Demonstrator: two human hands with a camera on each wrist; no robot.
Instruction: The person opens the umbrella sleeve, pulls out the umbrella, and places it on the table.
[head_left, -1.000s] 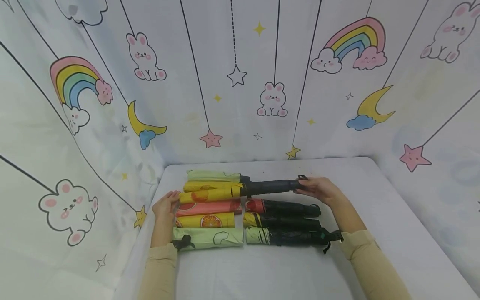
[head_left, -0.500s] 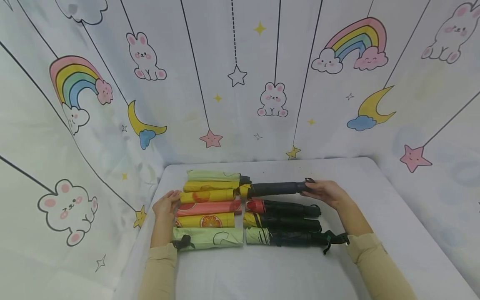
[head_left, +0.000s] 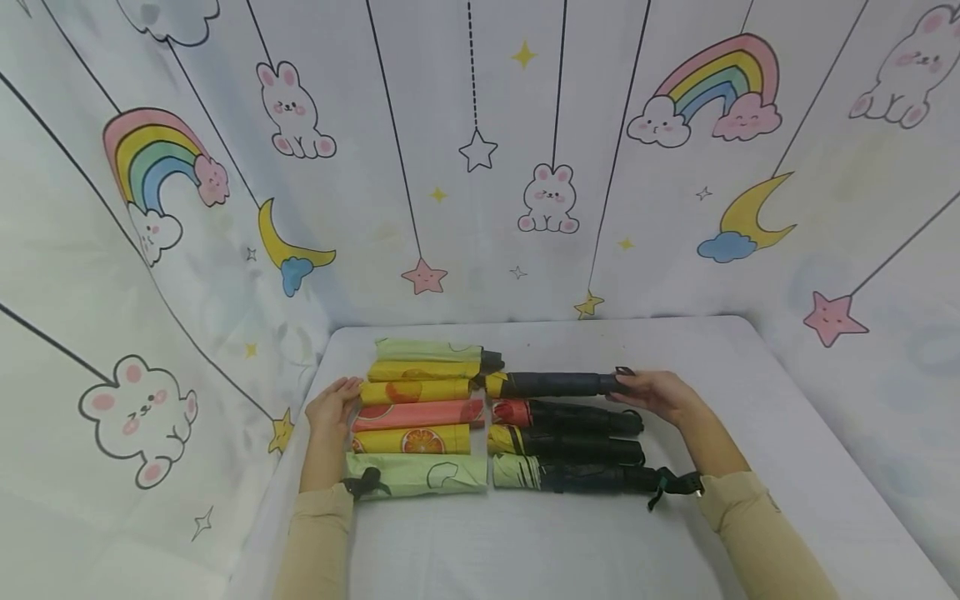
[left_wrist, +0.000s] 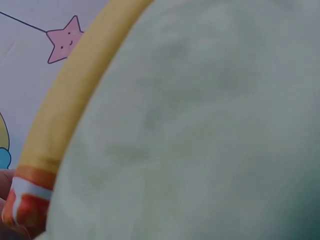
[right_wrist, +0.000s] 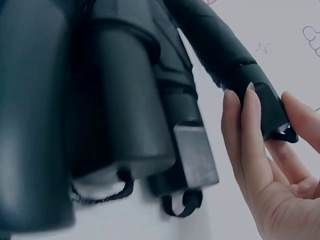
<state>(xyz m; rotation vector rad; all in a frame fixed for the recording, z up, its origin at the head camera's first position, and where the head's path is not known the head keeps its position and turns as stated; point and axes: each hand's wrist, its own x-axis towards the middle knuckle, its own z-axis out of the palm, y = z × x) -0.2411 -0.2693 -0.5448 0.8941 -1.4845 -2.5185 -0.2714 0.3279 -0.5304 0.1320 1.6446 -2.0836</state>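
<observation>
At the left end of a yellow orange-print umbrella sleeve (head_left: 435,391), my left hand (head_left: 332,410) pinches the fabric. The left wrist view is mostly filled by a blurred pale-green sleeve (left_wrist: 190,120), with a yellow sleeve (left_wrist: 70,95) beyond it. My right hand (head_left: 662,397) holds the far end of a dark folded umbrella (head_left: 558,384) with a yellow band. In the right wrist view, thumb and fingers lie on opposite sides of its black handle (right_wrist: 262,100). This umbrella lies in line with the yellow sleeve, a narrow gap between them.
Nearer me lie a red umbrella (head_left: 570,415), a yellow-and-black one (head_left: 577,445) and a green-and-black one (head_left: 577,476). Left of them are a red sleeve (head_left: 420,413), a yellow sleeve (head_left: 375,441) and a green sleeve (head_left: 405,476). Behind, a green-covered umbrella (head_left: 427,350) sits by a yellow-covered one (head_left: 382,371).
My right hand has moved right and slightly nearer with the umbrella. Its yellow end has come away from the sleeve, and it lies lower. The left hand has stayed almost still.
</observation>
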